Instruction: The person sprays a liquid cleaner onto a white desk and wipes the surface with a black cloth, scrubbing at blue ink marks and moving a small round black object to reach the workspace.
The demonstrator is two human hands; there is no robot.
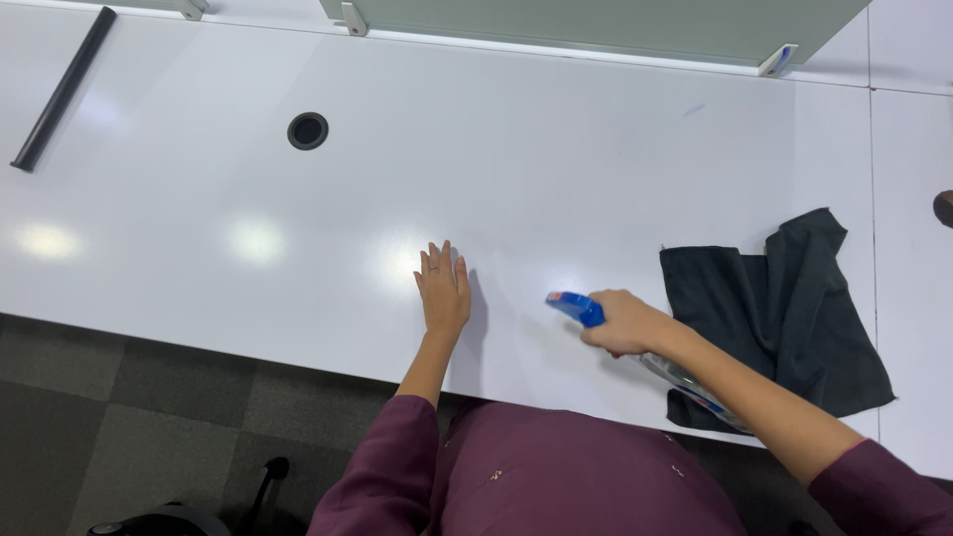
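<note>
White laminate is spreading wide and glossy under both hands, catching soft ceiling glare in several patches. The desk (556, 149) is carrying everything, so places below are given relative to its round cable grommet (308, 131), a dark plastic ring set into the top.

The right hand (623, 322) is clenching around a spray bottle (581, 308), well to the right of and nearer than the grommet. Its fingers (606, 337) are wrapping the neck, with the blue plastic nozzle head pointing left across the desk; the clear body is trailing back under the forearm, mostly hidden. The left hand (443, 289) is lying flat and released on the laminate, fingers together and holding nothing, nearer than the grommet and a little to its right.

As a judgement, spraying well here is calling for keeping the nozzle low and angled at the bare surface ahead of it, with the flat palm bracing the body and staying out of the mist.

A dark grey cloth (784, 308) is resting crumpled and soft farther right of the grommet, folds overlapping, one corner hanging past the near edge. A black slim bar (62, 89) is lying to the left of the grommet. A frosted glass divider (596, 25) is standing beyond it in small metal clamps. Maroon sleeves are covering both arms.
</note>
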